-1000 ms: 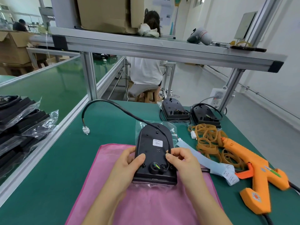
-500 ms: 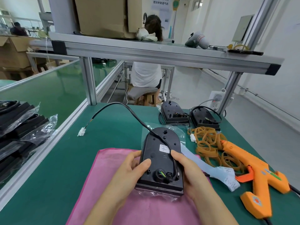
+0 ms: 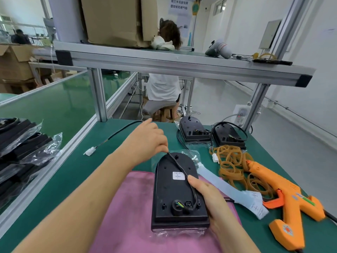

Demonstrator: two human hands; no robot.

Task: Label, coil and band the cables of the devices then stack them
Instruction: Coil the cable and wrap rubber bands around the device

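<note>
A black device [image 3: 173, 194] lies back-up on a pink cloth [image 3: 127, 216] spread on the green tabletop [image 3: 73, 179], its rounded end pointing away from the person, with a small white label [image 3: 178, 175] stuck near its middle. The right hand [image 3: 207, 198] holds the device by its right edge, the thumb lying on top and pressing the cable [image 3: 178, 165] against the housing; the rest of that hand's fingers go under the edge and are hidden. The cable leaves a port at the near end, runs up along the right side and slants across the back to the rounded end. There the left hand [image 3: 145, 141] has its fingers [image 3: 162, 144] curled and pinching it just above the device. Beyond the left hand the cable trails across the tabletop to a white connector [image 3: 89, 151] lying near the left rail. To the right of the device lie a pale label strip [image 3: 228, 190], a heap of rubber bands [image 3: 231, 167] and an orange glue gun [image 3: 291, 203]. Two other devices [image 3: 193, 130] sit at the far right of the tabletop, each with its own cable. A stack of bagged black units [image 3: 20, 143] rests on the neighbouring surface at the left.
</note>
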